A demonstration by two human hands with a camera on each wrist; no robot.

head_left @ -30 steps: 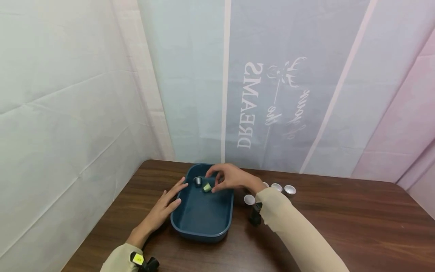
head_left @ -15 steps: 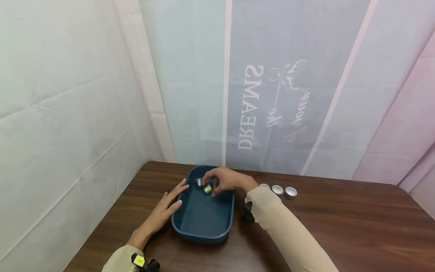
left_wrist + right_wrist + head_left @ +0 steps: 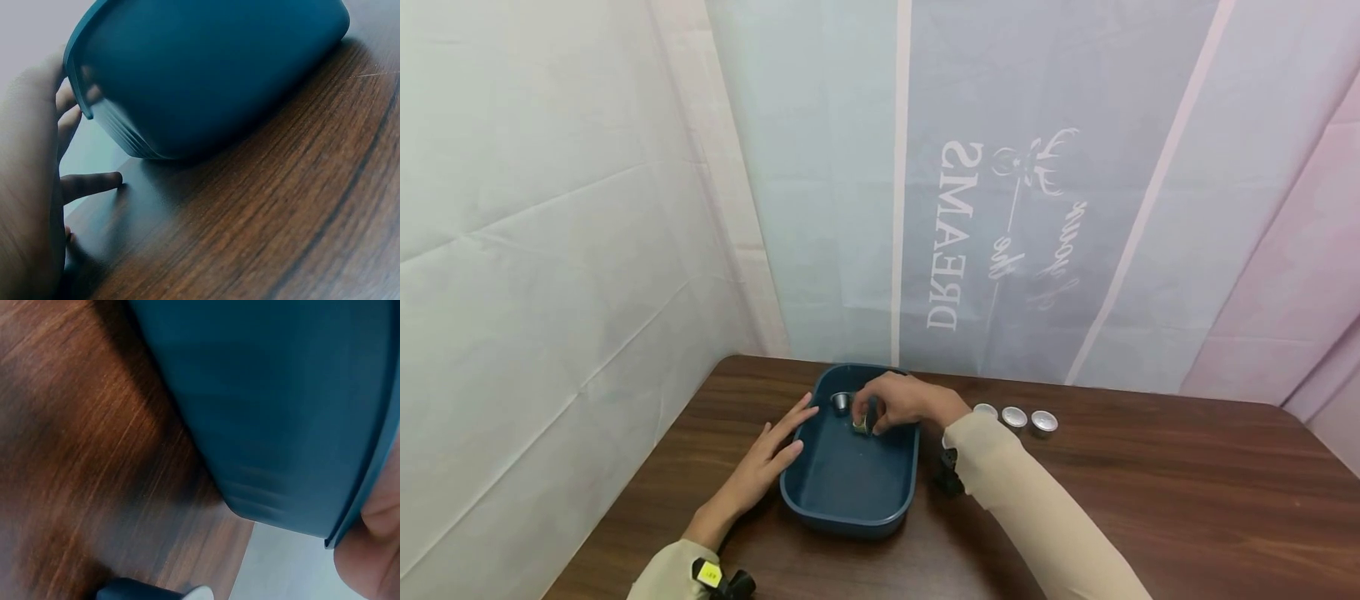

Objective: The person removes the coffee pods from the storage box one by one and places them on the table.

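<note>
Dark blue tub [image 3: 212,69] standing on the brown wooden worktop [image 3: 281,212], seen from low beside its outer wall, left hand [image 3: 31,187] at the tub's left end, fingers [image 3: 94,181] straight, one fingertip on the worktop near the tub's base

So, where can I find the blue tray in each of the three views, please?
Head view: the blue tray sits at lower centre on the wooden table, between the left hand and the right hand.
Left wrist view: the blue tray fills the top, its outer wall beside the fingers.
Right wrist view: its outer wall fills the upper right.
Shared landmark: the dark wooden table.
</note>
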